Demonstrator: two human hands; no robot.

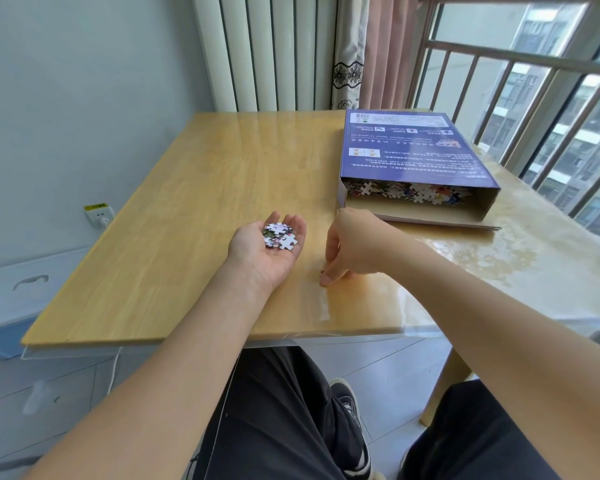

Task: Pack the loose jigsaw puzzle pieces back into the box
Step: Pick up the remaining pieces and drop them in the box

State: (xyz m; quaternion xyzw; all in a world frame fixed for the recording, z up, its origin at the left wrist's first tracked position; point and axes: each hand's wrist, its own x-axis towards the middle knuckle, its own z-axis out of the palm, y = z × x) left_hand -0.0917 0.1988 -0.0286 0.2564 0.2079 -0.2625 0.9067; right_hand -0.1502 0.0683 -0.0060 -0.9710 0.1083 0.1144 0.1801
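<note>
Both hands work near the table edge. Her left hand (269,245) lies palm up, fingers relaxed, carrying a small heap of pieces (280,236). Right hand (347,245) reaches down with fingertips on the table (194,209), seemingly pinching a last piece; I cannot tell if it holds one. Most pieces already lie inside the box (417,157), open toward her. I judge the task nearly finished: only this handful must still go in.
</note>
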